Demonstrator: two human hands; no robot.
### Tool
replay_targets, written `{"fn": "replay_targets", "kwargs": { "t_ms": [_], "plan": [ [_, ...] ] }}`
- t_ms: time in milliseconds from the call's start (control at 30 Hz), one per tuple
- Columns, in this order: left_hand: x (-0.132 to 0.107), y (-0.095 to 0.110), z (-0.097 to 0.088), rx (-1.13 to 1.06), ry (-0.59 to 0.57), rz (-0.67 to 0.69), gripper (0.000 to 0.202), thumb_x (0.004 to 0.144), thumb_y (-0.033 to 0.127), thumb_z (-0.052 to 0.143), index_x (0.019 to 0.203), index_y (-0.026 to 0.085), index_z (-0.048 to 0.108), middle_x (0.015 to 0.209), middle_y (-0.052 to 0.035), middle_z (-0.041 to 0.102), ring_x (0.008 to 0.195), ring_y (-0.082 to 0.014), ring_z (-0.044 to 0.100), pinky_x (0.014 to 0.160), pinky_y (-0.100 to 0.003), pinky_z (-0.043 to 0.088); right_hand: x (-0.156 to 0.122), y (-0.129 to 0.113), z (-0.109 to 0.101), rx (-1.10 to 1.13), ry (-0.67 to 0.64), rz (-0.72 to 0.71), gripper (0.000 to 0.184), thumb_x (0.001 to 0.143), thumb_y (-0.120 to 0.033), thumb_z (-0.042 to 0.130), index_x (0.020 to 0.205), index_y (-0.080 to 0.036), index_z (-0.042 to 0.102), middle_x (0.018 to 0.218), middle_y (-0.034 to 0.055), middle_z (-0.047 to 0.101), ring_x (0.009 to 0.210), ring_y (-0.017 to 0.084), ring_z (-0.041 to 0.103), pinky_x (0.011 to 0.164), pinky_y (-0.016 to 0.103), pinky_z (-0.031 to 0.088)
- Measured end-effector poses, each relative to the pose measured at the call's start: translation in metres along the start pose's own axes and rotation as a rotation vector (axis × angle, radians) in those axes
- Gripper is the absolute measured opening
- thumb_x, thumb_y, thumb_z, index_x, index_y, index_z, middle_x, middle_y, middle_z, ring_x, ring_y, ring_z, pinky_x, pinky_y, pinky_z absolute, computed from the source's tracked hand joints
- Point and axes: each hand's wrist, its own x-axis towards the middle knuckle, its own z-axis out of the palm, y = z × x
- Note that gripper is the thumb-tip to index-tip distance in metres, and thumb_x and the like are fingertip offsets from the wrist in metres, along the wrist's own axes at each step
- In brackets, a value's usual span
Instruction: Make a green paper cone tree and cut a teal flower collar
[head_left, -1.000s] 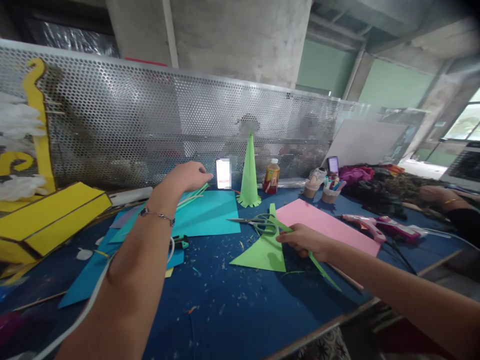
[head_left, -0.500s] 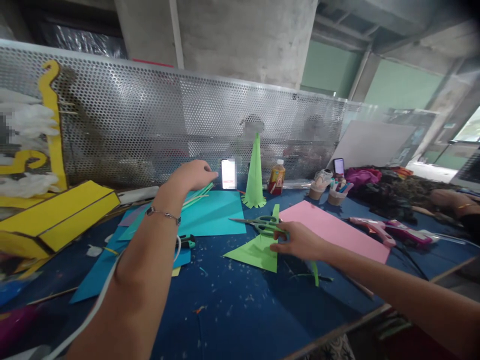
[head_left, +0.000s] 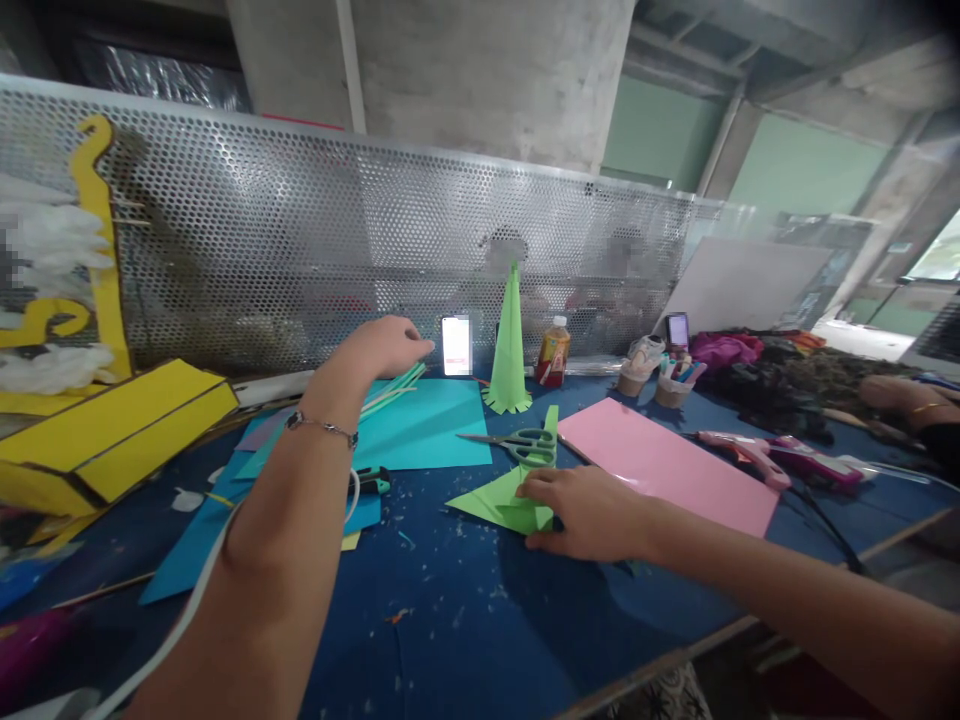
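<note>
My right hand (head_left: 592,512) has its fingers and thumb on the right end of a pointed piece of green paper (head_left: 487,499), gripping it low over the table. Just behind it lie green-handled scissors (head_left: 529,440), open-bladed and out of the hand. My left hand (head_left: 390,345) reaches over thin green strips (head_left: 394,388) on turquoise paper (head_left: 450,425); its fingers are curled, and what they hold, if anything, is hidden. A tall green paper cone (head_left: 510,350) with a fringed base stands between and beyond my hands.
A lit phone (head_left: 456,346) and a bottle (head_left: 553,353) stand at the back. Pink paper (head_left: 667,465) and a pink glue gun (head_left: 750,455) lie right. A cutter (head_left: 373,481) sits beside my left forearm; a yellow box (head_left: 120,430) is left. Another person's hand (head_left: 896,397) is far right.
My right hand has left the scissors' handles and come down slightly nearer me onto the green paper, whose right end now lies in its fingers. My left hand has hardly moved.
</note>
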Motion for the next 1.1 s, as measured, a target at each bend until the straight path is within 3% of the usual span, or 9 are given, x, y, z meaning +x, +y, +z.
{"fn": "replay_targets", "kwargs": {
  "t_ms": [167, 300, 400, 867, 1000, 1100],
  "plan": [
    [-0.001, 0.001, 0.0, -0.003, -0.001, 0.012, 0.048, 0.09, 0.054, 0.052, 0.118, 0.022, 0.074, 0.133, -0.0108, 0.071, 0.115, -0.0349, 0.067, 0.087, -0.038, 0.052, 0.001, 0.013, 0.001, 0.003, 0.001, -0.032, 0.051, 0.089, -0.041, 0.064, 0.137, -0.024, 0.064, 0.13, 0.0111, 0.072, 0.098, 0.031, 0.075, 0.076, 0.037, 0.053],
    [-0.001, 0.001, -0.001, -0.007, 0.005, 0.025, 0.047, 0.09, 0.054, 0.051, 0.116, 0.023, 0.075, 0.131, -0.0107, 0.072, 0.114, -0.0348, 0.067, 0.087, -0.038, 0.053, 0.001, 0.004, 0.001, 0.014, 0.03, 0.002, 0.07, 0.08, -0.049, 0.069, 0.144, -0.023, 0.06, 0.13, 0.0132, 0.073, 0.096, 0.034, 0.075, 0.075, 0.039, 0.053],
    [-0.001, 0.001, -0.001, -0.006, 0.007, 0.018, 0.046, 0.09, 0.054, 0.052, 0.115, 0.023, 0.075, 0.13, -0.0111, 0.073, 0.114, -0.0348, 0.067, 0.087, -0.038, 0.053, 0.003, -0.004, 0.0, 0.004, 0.026, 0.021, 0.071, 0.079, -0.045, 0.067, 0.145, -0.022, 0.058, 0.128, 0.0151, 0.073, 0.094, 0.035, 0.075, 0.073, 0.04, 0.052],
    [0.0, 0.001, 0.0, -0.004, -0.003, 0.022, 0.046, 0.09, 0.055, 0.052, 0.115, 0.024, 0.075, 0.132, -0.0106, 0.072, 0.115, -0.0348, 0.067, 0.088, -0.038, 0.052, 0.013, -0.018, -0.014, -0.133, -0.029, -0.02, 0.076, 0.074, -0.029, 0.064, 0.149, -0.018, 0.054, 0.106, 0.0164, 0.078, 0.08, 0.031, 0.073, 0.058, 0.03, 0.035],
    [0.0, -0.001, 0.0, -0.011, -0.001, 0.03, 0.049, 0.09, 0.056, 0.052, 0.116, 0.023, 0.075, 0.132, -0.0108, 0.072, 0.114, -0.0346, 0.067, 0.085, -0.037, 0.052, 0.018, -0.011, -0.012, -0.196, 0.003, -0.038, 0.069, 0.076, -0.02, 0.06, 0.145, -0.02, 0.057, 0.1, 0.0125, 0.077, 0.077, 0.028, 0.073, 0.055, 0.03, 0.03],
    [0.001, -0.003, 0.0, -0.016, 0.0, 0.033, 0.05, 0.09, 0.058, 0.051, 0.117, 0.023, 0.075, 0.132, -0.0108, 0.072, 0.111, -0.0342, 0.068, 0.083, -0.037, 0.052, 0.021, -0.006, -0.005, -0.229, 0.033, -0.036, 0.046, 0.083, -0.02, 0.058, 0.128, -0.022, 0.067, 0.099, 0.0098, 0.077, 0.076, 0.026, 0.073, 0.055, 0.03, 0.03]
  ]
}}
